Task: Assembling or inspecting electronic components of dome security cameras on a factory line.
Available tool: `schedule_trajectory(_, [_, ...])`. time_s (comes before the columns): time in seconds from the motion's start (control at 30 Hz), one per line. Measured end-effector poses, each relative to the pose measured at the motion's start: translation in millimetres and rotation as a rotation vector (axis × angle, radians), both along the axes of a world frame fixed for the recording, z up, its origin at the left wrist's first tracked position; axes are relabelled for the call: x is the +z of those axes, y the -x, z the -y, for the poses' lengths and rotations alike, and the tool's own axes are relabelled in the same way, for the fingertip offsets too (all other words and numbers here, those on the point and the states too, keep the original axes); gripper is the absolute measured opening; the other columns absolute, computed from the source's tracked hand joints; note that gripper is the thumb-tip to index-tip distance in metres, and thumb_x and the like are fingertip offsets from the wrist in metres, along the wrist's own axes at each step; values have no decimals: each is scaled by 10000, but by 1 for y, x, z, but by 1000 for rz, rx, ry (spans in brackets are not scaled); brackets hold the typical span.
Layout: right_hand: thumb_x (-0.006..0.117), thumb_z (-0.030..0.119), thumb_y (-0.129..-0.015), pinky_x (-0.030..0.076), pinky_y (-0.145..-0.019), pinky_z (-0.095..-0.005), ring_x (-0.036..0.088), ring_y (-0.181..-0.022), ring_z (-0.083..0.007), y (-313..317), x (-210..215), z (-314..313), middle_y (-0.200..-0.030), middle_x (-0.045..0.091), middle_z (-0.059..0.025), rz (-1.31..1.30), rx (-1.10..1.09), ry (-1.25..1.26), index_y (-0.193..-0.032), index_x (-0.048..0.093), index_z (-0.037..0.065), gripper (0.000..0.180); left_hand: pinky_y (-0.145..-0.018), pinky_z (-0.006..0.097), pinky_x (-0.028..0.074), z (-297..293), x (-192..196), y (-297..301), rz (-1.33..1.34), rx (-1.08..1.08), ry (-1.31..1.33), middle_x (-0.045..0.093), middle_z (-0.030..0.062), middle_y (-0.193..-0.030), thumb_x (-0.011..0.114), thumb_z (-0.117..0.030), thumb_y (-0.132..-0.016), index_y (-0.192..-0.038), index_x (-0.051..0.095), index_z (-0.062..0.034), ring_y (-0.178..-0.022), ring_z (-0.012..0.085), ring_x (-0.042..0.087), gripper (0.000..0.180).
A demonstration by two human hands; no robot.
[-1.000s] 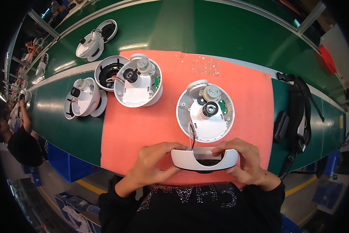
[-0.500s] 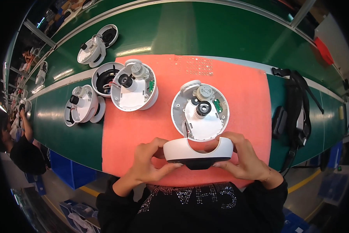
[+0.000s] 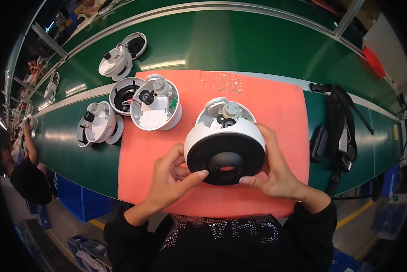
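Facing the camera with its glossy black round inner side, the white plastic dome cover [image 3: 225,152] is gripped at both rims by the left hand [image 3: 172,179] and right hand [image 3: 276,174], fingers curled, above the pink foam mat [image 3: 276,104].

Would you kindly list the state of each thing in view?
Cover: held tilted in both hands, black inside facing up.
Base: open, on the mat.
Second base: open, uncovered.
Left hand: gripping cover.
Right hand: gripping cover.
Strap: lying loose.

Open white dome units [image 3: 156,109] on coral mat [image 3: 276,97]; black strap [image 3: 344,136] beside.
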State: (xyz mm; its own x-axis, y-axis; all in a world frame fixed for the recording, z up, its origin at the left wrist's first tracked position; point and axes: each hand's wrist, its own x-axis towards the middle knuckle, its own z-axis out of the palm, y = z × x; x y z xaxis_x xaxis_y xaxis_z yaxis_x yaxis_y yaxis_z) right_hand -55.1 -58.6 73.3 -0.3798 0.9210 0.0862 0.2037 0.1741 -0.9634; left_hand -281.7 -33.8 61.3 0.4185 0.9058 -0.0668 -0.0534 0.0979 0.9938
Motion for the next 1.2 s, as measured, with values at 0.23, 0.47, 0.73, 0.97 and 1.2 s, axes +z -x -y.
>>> schedule_trajectory(0.23, [679,62,-696,270,-1010,-359,336,-1213,-210,-5,15,-15,-1261,343,-120,-231,33,183,-1339,115,64,855,-557,206,510,-10,24,-4,-39,-38,136,611,91,-860,641,-137,-780,-986,476,17,-729,103,604,306])
schedule_trajectory(0.47, [415,217,-914,564,-651,-331,603,-865,-165,-10,17,-40,-1024,523,-107,-520,-61,647,-1248,286,25,406,-547,180,480,-36,41,-7,-146,-136,422,622,34,-788,598,-380,-800,-889,561,-41,-639,63,585,353])
schedule_trajectory(0.73, [465,237,-900,514,-684,-292,580,-861,-140,-22,28,-47,-991,535,-88,-289,-20,471,-1274,242,61,470,-640,210,490,-49,31,-8,-114,-185,278,622,59,-836,635,-296,-791,-900,566,-20,-716,89,588,305])
schedule_trajectory(0.97, [643,108,-724,489,-711,-377,586,-853,-369,-25,32,-18,-1076,526,-224,267,280,-279,-1261,328,2,632,-735,297,528,-32,-10,10,-169,-199,-533,629,112,-959,733,-79,-651,-1020,534,-1,-848,211,637,426])
schedule_trajectory(1.2, [676,188,-718,487,-728,-380,589,-868,-366,-19,12,-19,-1055,548,-216,5,126,-416,-1088,448,-11,478,-546,234,502,-39,-9,3,-296,-154,-792,661,89,-815,703,-70,-578,-879,565,-17,-609,161,635,336])
